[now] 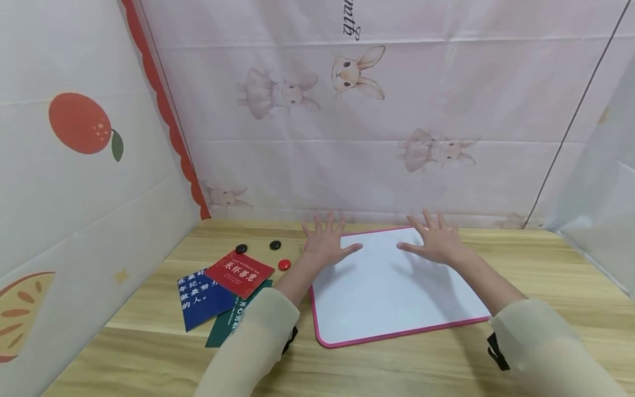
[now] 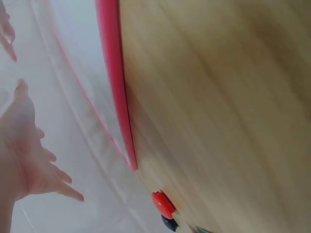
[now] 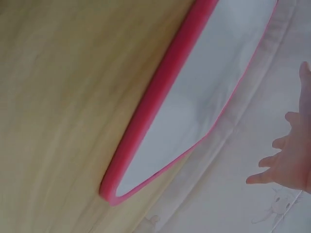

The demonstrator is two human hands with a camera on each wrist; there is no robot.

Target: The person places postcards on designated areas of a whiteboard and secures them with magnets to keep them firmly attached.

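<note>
A whiteboard (image 1: pixel 397 292) with a pink frame lies flat on the wooden table. My left hand (image 1: pixel 324 242) hovers over its far left part, fingers spread and holding nothing. Over the far right part is my right hand (image 1: pixel 436 242), also with fingers spread and nothing in it. The thumbs point toward each other across the board. In the left wrist view the left hand (image 2: pixel 29 150) is raised above the board's pink edge (image 2: pixel 114 73). The right wrist view has the right hand (image 3: pixel 291 145) apart from the board (image 3: pixel 194 92), palm side showing.
Left of the board, a red card (image 1: pixel 240 274) overlaps a blue card (image 1: pixel 203 300) and a green card (image 1: pixel 230 322), all with white writing. Near them are a red round magnet (image 1: pixel 284 264) and two black ones (image 1: pixel 275 244). Printed cloth walls (image 1: pixel 317 165) surround the table (image 1: pixel 149 353).
</note>
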